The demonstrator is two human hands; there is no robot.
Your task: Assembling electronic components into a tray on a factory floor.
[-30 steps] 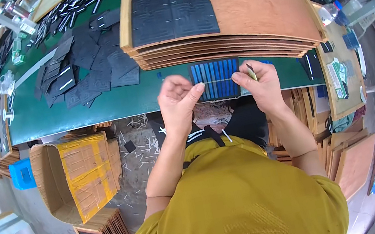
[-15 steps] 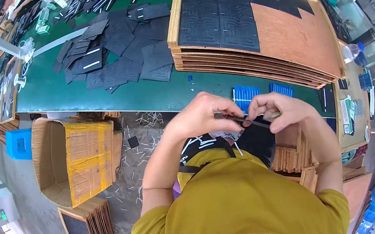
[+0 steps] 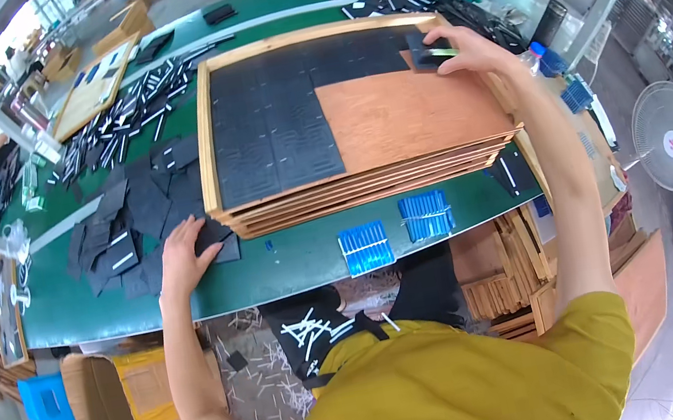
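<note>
My left hand (image 3: pixel 182 257) lies with fingers spread on a pile of thin black square sheets (image 3: pixel 150 198) on the green table. At the upper right, my right hand (image 3: pixel 466 52) curls over the far right corner of a wooden-framed tray (image 3: pixel 207 147). Between its thumb and fingers is a small dark tool with a green part (image 3: pixel 444 52), its exact kind unclear. Beneath those fingertips a black square piece (image 3: pixel 419 51) sits by the far row. Black sheets (image 3: pixel 267 123) cover the tray's left side and far edge; bare brown board shows elsewhere.
More framed trays are stacked under the top one. Two bundles of blue strips (image 3: pixel 366 248) lie near the table's front edge. Narrow black strips (image 3: pixel 130 111) are heaped farther back. A cardboard box (image 3: pixel 150 405) stands lower left, a fan (image 3: pixel 672 142) at right.
My hands, together over my lap before, have parted. The left reached forward to the black sheets, and the right went to the tray's far right corner. The view has shifted with my head.
</note>
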